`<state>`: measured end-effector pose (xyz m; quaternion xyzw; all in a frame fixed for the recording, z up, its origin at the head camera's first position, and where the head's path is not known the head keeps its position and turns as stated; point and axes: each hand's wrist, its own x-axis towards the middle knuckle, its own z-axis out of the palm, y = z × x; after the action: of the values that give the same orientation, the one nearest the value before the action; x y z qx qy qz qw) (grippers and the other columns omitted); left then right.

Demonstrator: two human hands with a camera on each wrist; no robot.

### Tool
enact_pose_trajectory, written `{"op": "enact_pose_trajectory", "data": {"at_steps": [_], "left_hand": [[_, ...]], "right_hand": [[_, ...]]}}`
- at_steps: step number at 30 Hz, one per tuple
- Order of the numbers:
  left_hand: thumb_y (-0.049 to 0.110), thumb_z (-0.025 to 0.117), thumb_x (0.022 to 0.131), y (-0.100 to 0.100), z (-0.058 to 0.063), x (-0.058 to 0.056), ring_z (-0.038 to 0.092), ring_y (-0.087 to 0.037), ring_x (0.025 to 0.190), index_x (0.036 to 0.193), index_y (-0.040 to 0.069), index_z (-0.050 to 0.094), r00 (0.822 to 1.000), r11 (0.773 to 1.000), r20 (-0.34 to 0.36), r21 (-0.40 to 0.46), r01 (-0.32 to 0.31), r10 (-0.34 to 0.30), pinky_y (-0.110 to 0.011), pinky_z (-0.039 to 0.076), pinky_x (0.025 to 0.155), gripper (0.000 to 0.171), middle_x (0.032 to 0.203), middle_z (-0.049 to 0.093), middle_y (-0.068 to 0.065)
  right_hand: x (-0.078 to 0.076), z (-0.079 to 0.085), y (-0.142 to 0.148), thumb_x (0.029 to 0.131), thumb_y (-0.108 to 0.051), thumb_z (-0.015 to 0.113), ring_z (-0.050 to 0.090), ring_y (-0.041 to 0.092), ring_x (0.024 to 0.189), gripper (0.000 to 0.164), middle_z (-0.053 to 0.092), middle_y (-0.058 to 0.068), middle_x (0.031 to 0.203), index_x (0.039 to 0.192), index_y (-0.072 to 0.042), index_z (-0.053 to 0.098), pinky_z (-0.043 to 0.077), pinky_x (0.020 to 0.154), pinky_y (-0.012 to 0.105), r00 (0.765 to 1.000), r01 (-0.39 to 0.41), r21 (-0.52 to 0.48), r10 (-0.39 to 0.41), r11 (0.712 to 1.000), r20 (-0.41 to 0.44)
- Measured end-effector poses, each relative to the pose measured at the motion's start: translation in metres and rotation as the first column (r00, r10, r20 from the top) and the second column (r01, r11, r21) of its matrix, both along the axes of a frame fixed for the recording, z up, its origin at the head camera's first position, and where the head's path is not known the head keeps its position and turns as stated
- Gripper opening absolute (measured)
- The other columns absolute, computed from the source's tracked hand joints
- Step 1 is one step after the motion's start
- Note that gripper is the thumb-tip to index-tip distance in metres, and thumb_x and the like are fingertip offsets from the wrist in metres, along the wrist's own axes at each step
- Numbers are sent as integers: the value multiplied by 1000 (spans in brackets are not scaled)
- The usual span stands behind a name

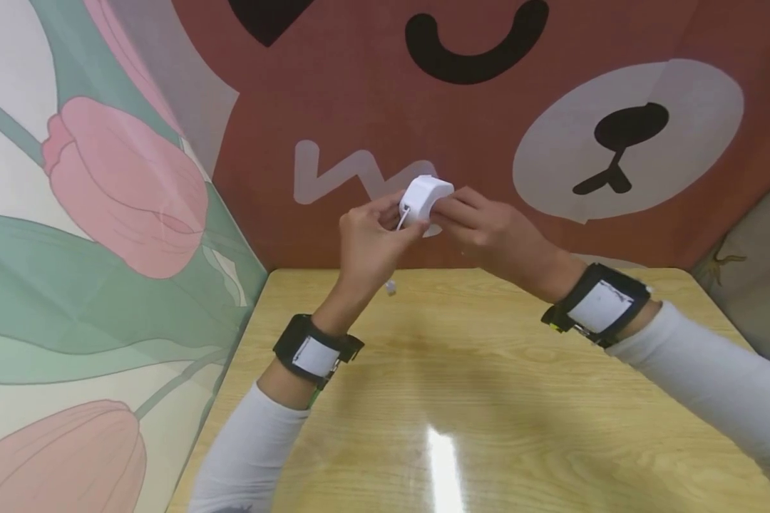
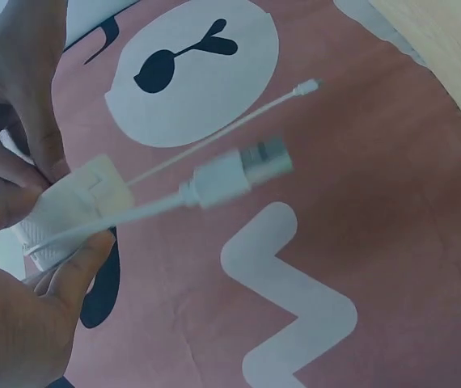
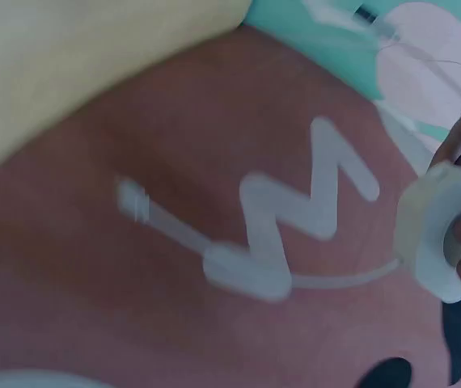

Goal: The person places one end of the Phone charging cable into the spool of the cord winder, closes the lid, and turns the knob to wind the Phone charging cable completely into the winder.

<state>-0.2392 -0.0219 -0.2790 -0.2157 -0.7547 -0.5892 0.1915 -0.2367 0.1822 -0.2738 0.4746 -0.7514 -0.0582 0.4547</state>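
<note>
A white cable winder (image 1: 426,198) with a curved outer edge is held up in front of me, above the far edge of the table. My left hand (image 1: 375,242) pinches it from the left, thumb along its lower side. My right hand (image 1: 497,231) grips it from the right; in the right wrist view, fingers reach into the round hollow of the winder (image 3: 425,226). Two white cable ends hang out of it. One carries a USB plug (image 2: 234,172) with a metal tip, the other a slimmer connector (image 2: 306,86). The right hand's fingertips are partly hidden behind the winder.
The wooden table (image 1: 488,385) spreads below my forearms, with a bright light reflection. Behind it hangs a brown cloth (image 1: 372,92) with a bear print; a tulip-patterned cloth (image 1: 128,185) is on the left. Dark straps (image 1: 317,353) circle both wrists.
</note>
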Motion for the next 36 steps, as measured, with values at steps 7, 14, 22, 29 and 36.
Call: {"op": "enact_pose_trajectory", "data": {"at_steps": [7,14,22,29,36], "left_hand": [[5,83,84,-2,-2,0,75,-21,107,126,-4,69,999,999,12,-24,32,-32,-30,63,86,45,118,74,-21],[2,82,84,1,-5,2,73,-22,112,129,-5,67,998,998,5,13,58,-58,-26,61,90,47,122,72,-23],[-4,80,83,8,-8,2,70,-26,118,129,-9,66,984,992,-170,104,76,-57,-26,59,94,48,125,69,-26],[-6,81,81,8,-6,2,70,-28,116,126,-9,67,974,983,-222,166,80,-42,-28,59,96,47,122,70,-26],[1,84,82,-2,-2,2,72,-24,113,127,-4,69,984,990,-176,141,9,16,-28,60,93,47,123,71,-22]], "right_hand": [[-4,4,2,96,10,61,61,25,93,15,61,17,105,109,17,65,61,76,29,947,76,214,-4,974,-320],[3,1,-6,88,4,76,64,22,86,13,65,14,98,100,6,72,62,71,30,986,36,-188,-4,982,169],[20,25,-28,97,-15,71,69,15,104,20,62,10,126,111,-2,74,60,92,22,141,797,-587,901,143,410],[22,31,-33,98,-8,67,70,12,101,19,58,8,128,116,-2,72,58,94,22,78,860,-509,978,32,193],[20,25,-27,94,-21,75,70,10,102,29,67,8,120,117,-3,76,59,93,20,264,671,-659,721,339,640]]}}
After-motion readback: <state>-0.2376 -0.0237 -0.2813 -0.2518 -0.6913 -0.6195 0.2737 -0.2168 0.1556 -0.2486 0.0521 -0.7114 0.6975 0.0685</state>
